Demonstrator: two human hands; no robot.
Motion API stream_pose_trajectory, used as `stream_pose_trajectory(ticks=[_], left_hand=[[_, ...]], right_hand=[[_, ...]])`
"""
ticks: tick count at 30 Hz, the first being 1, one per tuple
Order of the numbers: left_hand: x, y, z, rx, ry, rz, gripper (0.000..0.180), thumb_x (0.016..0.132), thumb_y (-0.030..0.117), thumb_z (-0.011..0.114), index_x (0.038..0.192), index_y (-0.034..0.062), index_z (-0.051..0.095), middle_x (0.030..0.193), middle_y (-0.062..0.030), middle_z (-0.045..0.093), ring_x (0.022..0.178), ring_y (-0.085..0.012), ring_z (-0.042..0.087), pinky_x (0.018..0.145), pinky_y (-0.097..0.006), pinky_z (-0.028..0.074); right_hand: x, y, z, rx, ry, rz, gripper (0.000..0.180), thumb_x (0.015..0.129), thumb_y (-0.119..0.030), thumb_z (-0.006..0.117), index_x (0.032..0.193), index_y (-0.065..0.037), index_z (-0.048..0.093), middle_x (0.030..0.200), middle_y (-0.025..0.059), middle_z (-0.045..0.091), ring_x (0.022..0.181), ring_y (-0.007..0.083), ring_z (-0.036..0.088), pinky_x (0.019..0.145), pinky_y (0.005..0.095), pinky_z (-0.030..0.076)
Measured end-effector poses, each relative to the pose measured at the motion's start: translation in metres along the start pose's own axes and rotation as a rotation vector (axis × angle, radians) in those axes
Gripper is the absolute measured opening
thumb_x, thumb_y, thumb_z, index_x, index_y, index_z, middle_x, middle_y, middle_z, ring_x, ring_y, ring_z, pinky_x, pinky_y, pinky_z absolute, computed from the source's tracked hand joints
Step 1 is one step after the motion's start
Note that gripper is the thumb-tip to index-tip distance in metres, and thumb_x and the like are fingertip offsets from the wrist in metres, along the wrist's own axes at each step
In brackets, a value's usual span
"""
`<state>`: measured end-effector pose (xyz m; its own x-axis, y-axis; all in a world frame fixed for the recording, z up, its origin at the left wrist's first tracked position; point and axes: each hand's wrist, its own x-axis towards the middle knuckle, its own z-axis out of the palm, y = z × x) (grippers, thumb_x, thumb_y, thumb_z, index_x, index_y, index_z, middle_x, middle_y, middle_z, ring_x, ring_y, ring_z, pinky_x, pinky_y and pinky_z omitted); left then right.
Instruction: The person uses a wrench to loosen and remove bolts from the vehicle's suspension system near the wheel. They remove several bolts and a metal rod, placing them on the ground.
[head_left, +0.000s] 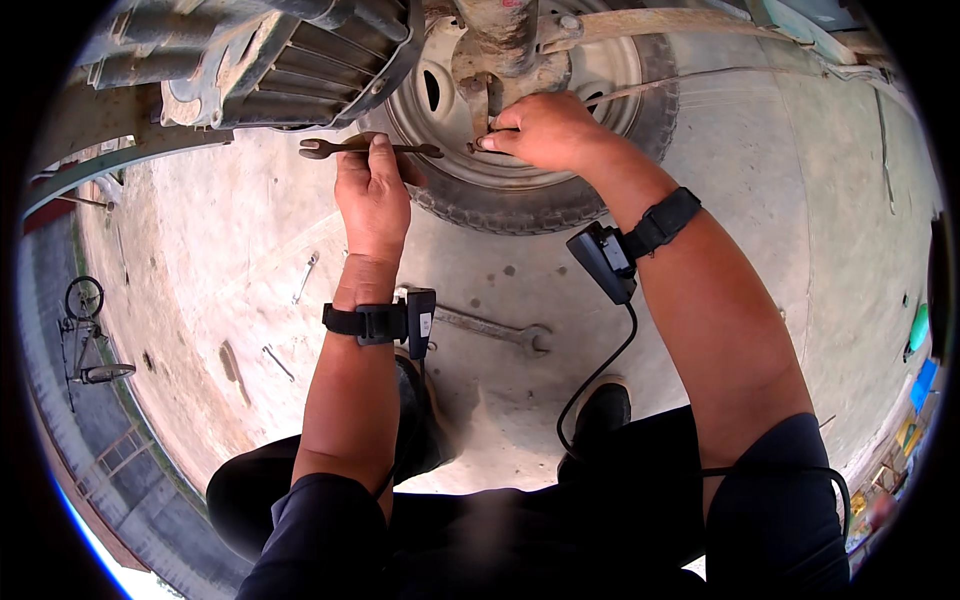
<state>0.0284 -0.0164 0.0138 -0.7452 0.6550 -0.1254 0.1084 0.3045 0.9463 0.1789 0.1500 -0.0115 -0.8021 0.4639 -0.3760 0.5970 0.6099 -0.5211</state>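
My left hand [372,205] is closed around a dark double open-end wrench [318,150], which lies crosswise between thumb and fingers with a jaw sticking out on each side. To its right, my right hand [548,130] pinches at the lower end of a rusty metal lever [480,112] beside the wheel hub. The fingertips cover whatever small part they hold. Behind both hands is a wheel with a black tyre [500,210] and a dirty pale rim [410,103]. A thin line [690,75] runs off to the right from behind my right hand.
A finned metal housing [315,65] hangs at the upper left, close above my left hand. On the concrete floor lie a large wrench [490,326] and two smaller wrenches [304,278], [278,363]. A bicycle [85,345] stands far left.
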Motion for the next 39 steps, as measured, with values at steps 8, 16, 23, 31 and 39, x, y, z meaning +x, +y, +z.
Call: stream_pose_trajectory(ticks=[8, 16, 23, 31, 39], left_hand=[[-0.055, -0.025, 0.020, 0.287, -0.079, 0.586, 0.015, 0.100, 0.010, 0.059, 0.111, 0.0036, 0.051, 0.081, -0.0127, 0.067, 0.069, -0.0289, 0.067, 0.063, -0.036, 0.053], [-0.063, -0.020, 0.023, 0.421, -0.126, 0.611, 0.017, 0.094, 0.004, 0.061, 0.108, 0.0066, 0.051, 0.092, -0.0129, 0.065, 0.077, -0.0367, 0.065, 0.067, -0.040, 0.052], [-0.064, -0.024, 0.025, 0.414, -0.129, 0.616, 0.016, 0.094, 0.004, 0.061, 0.107, 0.0068, 0.052, 0.092, -0.0130, 0.065, 0.077, -0.0373, 0.065, 0.067, -0.041, 0.052], [-0.055, -0.023, 0.026, 0.434, -0.121, 0.566, 0.018, 0.094, 0.007, 0.063, 0.108, 0.0067, 0.053, 0.090, -0.0145, 0.067, 0.077, -0.0384, 0.066, 0.067, -0.042, 0.053], [-0.040, -0.020, 0.023, 0.442, -0.117, 0.521, 0.013, 0.097, 0.010, 0.061, 0.107, 0.0042, 0.055, 0.082, -0.0134, 0.066, 0.071, -0.0351, 0.065, 0.065, -0.041, 0.052]], right_hand=[[-0.002, -0.008, -0.008, -0.030, -0.009, 0.001, 0.047, 0.091, -0.054, 0.062, 0.109, -0.013, 0.075, 0.101, 0.0099, 0.073, 0.099, 0.0315, 0.067, 0.089, 0.0414, 0.051], [0.002, 0.002, 0.003, -0.036, 0.048, -0.039, 0.050, 0.090, -0.056, 0.062, 0.112, -0.013, 0.074, 0.104, 0.0102, 0.073, 0.101, 0.0322, 0.067, 0.091, 0.0415, 0.051], [0.000, 0.001, 0.001, -0.014, 0.050, -0.033, 0.048, 0.090, -0.054, 0.062, 0.112, -0.013, 0.074, 0.105, 0.0101, 0.073, 0.102, 0.0323, 0.067, 0.091, 0.0413, 0.051], [0.002, 0.001, 0.001, -0.004, 0.020, -0.018, 0.046, 0.090, -0.054, 0.062, 0.109, -0.014, 0.075, 0.103, 0.0092, 0.073, 0.100, 0.0312, 0.067, 0.090, 0.0416, 0.051], [0.000, -0.001, 0.001, -0.027, 0.081, -0.058, 0.044, 0.092, -0.052, 0.060, 0.094, -0.010, 0.074, 0.089, 0.0104, 0.071, 0.090, 0.0329, 0.067, 0.083, 0.0443, 0.051]])
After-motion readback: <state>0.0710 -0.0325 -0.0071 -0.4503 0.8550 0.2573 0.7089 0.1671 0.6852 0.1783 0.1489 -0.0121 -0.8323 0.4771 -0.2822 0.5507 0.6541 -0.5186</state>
